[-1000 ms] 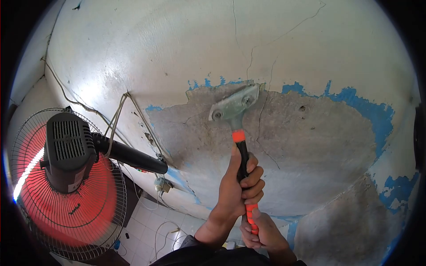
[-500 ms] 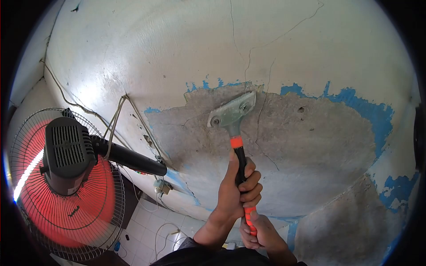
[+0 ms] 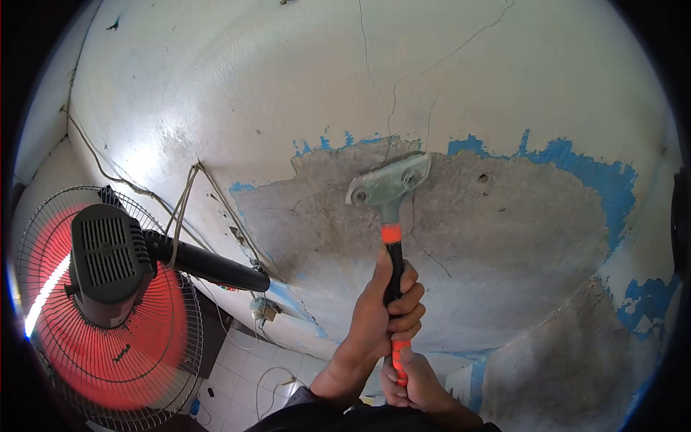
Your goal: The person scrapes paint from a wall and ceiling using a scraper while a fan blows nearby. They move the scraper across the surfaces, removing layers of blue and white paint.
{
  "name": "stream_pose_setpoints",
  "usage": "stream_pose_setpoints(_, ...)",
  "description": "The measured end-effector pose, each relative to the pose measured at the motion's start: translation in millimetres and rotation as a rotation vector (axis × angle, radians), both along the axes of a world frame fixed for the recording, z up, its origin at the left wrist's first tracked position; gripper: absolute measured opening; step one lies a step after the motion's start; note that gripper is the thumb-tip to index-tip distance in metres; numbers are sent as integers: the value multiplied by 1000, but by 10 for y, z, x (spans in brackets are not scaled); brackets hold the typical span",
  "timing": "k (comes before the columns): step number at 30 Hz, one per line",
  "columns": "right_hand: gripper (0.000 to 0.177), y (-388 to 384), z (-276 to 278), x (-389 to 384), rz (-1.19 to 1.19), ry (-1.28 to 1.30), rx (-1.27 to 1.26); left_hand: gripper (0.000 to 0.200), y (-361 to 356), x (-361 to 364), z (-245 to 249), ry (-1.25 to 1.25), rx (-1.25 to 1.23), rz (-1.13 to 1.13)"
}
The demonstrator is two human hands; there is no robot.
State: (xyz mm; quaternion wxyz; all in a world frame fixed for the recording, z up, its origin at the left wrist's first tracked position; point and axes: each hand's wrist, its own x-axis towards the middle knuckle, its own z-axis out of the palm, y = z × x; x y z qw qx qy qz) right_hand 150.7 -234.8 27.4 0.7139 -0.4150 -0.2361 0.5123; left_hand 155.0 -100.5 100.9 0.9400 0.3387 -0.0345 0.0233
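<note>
A scraper (image 3: 389,189) with a wide grey-green head and a black and orange handle lies over the bare grey patch of the wall (image 3: 533,216), just below the ragged paint edge. My left hand (image 3: 385,306) is wrapped round the black middle of the handle, its thumb along the shaft. Lower down, my right hand (image 3: 414,381) grips the orange end of the handle. Blue paint (image 3: 561,155) shows along the patch's upper and right edges. Whether the blade touches the wall cannot be made out.
At the left stands a fan (image 3: 108,288) with a wire cage, red blades and a black arm. A cable (image 3: 188,191) runs along the wall to a socket (image 3: 265,308). White floor tiles (image 3: 241,363) with a loose cord show below. Thin cracks cross the upper wall.
The scraper head has moved slightly right relative to the wall, with both hands still on the handle. The view has shifted a little, so the fan sits slightly lower.
</note>
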Motion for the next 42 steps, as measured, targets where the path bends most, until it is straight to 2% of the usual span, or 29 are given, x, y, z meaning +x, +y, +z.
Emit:
stream_pose_setpoints(11,66,-1,-7,42,28,-16,-54,50,3,40,56,-17,8,43)
stream_pose_setpoints(15,65,30,78,86,14,-17,-2,52,30,61,99,-23,38,24)
stream_pose_setpoints(19,59,-92,-22,105,-8,-39,-31,51,-89,47,27,21,-15,28)
stream_pose_setpoints(23,61,-171,103,185,-31,-48,-41,52,-155,177,181,-30,25,29)
stream_pose_setpoints(29,61,-208,69,213,-55,-87,-59,53,-143,170,15,-62,-1,-6)
stream_pose_setpoints(35,60,-209,182,373,-51,-71,-41,53,-142,276,157,-128,7,38)
stream_pose_setpoints(38,59,-247,71,319,-71,-104,-101,51,-184,255,-4,-110,-32,45)
stream_pose_setpoints(42,60,-164,131,376,-62,-84,-48,52,-125,281,137,-130,-11,72)
